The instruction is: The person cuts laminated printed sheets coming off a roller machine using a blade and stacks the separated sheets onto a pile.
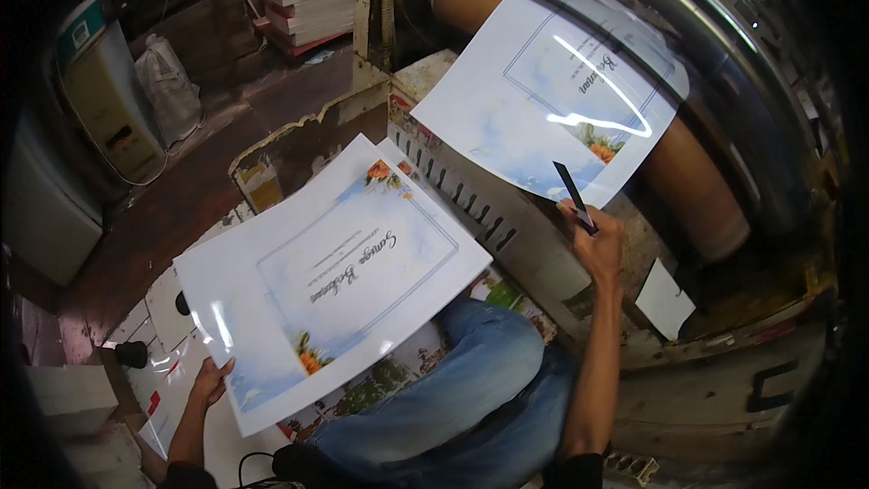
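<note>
Lettering, positions from picture centre. Eight o'clock: lower printed sheet (pixel 330 285) bears two words of dark, flowing script (pixel 349 267), large enough to read. The script runs from about two o'clock down to eight across the sheet, tops of letters toward four o'clock, so it stands largely inverted to the wearer. Fine lines of small print (pixel 351 240) sit on its ten o'clock side, too small to read. Between one and two o'clock: upper printed sheet (pixel 543 95) bears like dark lettering (pixel 597 72), one word legible, running toward seven o'clock. Ten o'clock: white label (pixel 81 33) on a teal panel (pixel 89 18); its marking is unreadable.
</note>
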`<state>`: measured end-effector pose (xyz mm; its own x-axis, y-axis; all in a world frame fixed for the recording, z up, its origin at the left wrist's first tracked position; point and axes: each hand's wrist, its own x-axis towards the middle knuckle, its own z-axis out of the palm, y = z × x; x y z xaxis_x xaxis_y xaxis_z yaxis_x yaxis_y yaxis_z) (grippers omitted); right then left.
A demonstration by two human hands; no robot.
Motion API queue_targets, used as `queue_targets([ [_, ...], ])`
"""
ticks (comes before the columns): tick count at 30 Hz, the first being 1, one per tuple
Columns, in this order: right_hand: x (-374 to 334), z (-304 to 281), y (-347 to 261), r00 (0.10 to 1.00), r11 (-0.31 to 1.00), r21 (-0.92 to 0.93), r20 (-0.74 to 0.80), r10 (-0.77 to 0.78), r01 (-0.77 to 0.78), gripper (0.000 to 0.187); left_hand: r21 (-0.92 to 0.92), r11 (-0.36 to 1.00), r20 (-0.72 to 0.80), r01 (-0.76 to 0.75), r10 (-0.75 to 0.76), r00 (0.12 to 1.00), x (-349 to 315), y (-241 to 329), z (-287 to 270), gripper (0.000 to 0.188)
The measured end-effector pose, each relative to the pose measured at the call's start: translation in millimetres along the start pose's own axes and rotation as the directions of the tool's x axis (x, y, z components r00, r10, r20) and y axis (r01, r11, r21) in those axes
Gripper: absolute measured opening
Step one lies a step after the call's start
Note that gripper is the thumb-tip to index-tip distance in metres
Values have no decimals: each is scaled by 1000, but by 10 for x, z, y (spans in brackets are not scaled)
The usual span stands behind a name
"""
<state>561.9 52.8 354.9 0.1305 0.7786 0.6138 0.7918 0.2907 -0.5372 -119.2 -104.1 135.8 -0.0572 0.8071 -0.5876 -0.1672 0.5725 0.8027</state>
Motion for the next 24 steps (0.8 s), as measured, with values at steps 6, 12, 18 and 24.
queue_targets([
  [6, -96, -93, -511, 983, 993, 35, 148, 108, -115, 26, -53, 993, -80, -102, 97, 992, 877, -408, 296, 36],
  [12, -348, -41, -676, 980, 992, 74, 175, 93, -107, 28, -119, 954, -162, -275, 255, 953, 1699, -608, 877, 29],
  [18, -476, -158, -949, 959, 993, 106, 281, 26, -58, 38, 253, 959, -328, -125, 206, 922, 2039, -642, 1095, 48],
  [24, -1032, 356, -1726, 902, 953, 112, 370, 224, -282, 28, 651, 645, -196, -400, 653, 732, 1773, 92, 1024, 86],
])
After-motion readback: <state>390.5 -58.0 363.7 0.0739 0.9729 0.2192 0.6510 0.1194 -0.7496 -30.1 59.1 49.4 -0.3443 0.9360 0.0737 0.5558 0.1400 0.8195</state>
